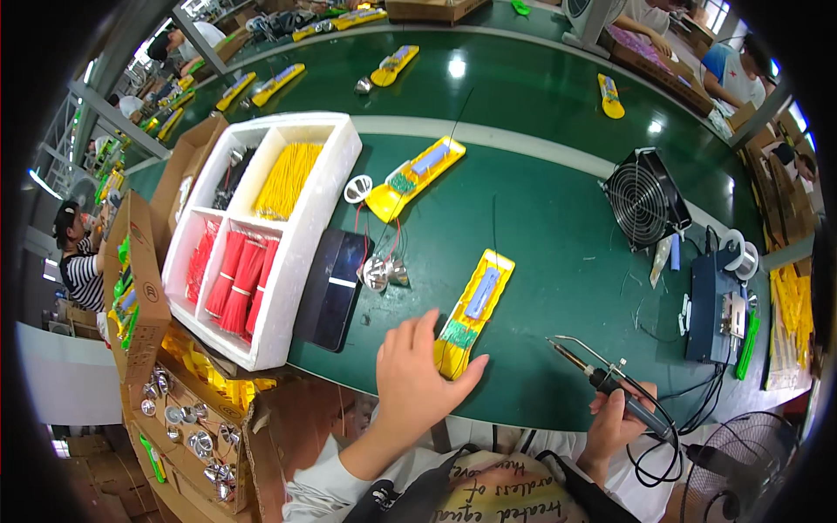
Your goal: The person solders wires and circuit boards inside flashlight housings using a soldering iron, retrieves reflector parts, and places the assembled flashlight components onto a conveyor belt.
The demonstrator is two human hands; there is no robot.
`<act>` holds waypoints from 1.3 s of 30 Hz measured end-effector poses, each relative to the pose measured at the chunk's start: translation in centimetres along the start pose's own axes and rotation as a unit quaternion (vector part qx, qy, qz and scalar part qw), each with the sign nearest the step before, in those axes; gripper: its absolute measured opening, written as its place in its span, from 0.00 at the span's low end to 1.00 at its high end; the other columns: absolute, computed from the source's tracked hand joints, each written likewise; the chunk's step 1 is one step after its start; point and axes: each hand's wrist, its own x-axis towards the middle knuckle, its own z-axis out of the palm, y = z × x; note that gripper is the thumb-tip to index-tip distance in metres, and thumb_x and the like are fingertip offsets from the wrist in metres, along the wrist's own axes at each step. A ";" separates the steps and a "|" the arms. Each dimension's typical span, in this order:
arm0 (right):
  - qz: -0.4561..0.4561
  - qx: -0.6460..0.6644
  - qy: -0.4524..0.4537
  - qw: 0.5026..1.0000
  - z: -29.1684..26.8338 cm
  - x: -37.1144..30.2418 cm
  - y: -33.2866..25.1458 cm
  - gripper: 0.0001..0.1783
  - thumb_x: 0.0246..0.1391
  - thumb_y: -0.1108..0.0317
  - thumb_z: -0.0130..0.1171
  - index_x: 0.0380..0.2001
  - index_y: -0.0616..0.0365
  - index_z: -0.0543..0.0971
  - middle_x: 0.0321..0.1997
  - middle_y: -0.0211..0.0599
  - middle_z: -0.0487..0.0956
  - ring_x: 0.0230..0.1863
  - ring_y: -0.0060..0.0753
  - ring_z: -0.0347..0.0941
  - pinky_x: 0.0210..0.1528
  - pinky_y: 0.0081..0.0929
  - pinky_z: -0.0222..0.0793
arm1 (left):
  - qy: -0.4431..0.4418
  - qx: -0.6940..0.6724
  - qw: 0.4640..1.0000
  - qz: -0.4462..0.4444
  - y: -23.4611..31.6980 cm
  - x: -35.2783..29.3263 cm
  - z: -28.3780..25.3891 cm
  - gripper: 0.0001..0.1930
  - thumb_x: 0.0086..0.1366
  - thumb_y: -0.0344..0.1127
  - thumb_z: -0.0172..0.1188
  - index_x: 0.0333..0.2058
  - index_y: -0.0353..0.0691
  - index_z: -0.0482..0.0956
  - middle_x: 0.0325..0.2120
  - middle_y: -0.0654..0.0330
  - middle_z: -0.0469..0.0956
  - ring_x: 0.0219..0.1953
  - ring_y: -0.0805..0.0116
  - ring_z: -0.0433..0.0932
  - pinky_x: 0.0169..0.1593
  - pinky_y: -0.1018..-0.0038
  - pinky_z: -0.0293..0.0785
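My left hand (418, 370) grips the near end of a yellow plastic casing (453, 357), thumb on one side and fingers on the other. Inside the casing lie a green circuit board (459, 335) and a blue cylindrical battery (482, 293), and a thin dark wire rises from its far end. At the right, my right hand (617, 423) is wrapped round the handle of a soldering iron (610, 383) with a thin metal tube alongside its tip. That tip points left, apart from the casing. Another open yellow casing (384, 205) lies farther off, wired to a round reflector (357, 189).
A white foam box (349, 144) of red, yellow and black wires stands left, beside a dark phone-like slab (330, 292) and silvery reflectors (377, 274). A black fan (645, 200) and a blue soldering station (711, 305) stand right. Beyond runs a green conveyor (523, 78) carrying casings.
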 end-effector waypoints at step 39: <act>0.041 -0.068 0.092 0.993 -4.2 3.7 2.6 0.08 0.49 0.71 0.48 0.31 0.64 0.65 0.19 0.35 0.68 0.14 0.18 0.62 0.15 0.12 0.56 | -0.139 0.315 0.925 0.158 -5.8 17.9 -1.8 0.18 0.53 0.47 0.52 0.21 0.34 0.75 0.27 0.50 0.70 0.35 0.57 0.70 0.36 0.67 0.68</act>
